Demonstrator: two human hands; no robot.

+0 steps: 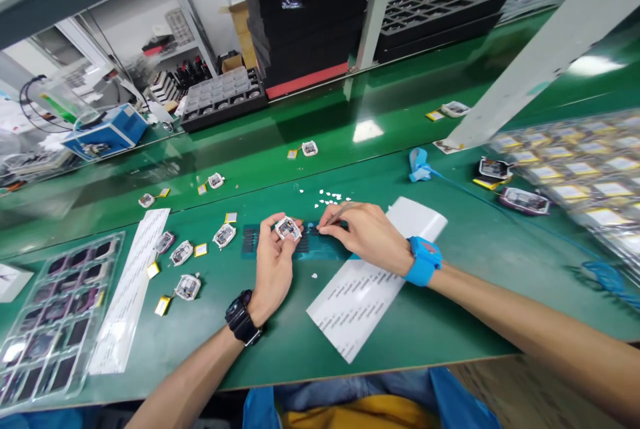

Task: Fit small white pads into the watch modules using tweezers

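Observation:
My left hand [273, 262] holds a small white square electronic module [289, 228] between its fingertips, just above the green bench. My right hand [363, 232] pinches thin tweezers [336, 215] whose tip rests on a blue strip of small dark pads [300, 242] lying right beside the module. A black watch sits on my left wrist, and a blue strap [424, 260] on my right wrist. Tiny white scraps [327, 200] lie scattered just beyond my hands.
Several more modules with yellow batteries [187, 287] lie left of my hands. A clear tray [55, 322] sits at the far left, white sheets [360, 296] under my right wrist, trays of parts [575, 169] at right, black tray stacks [310, 16] behind.

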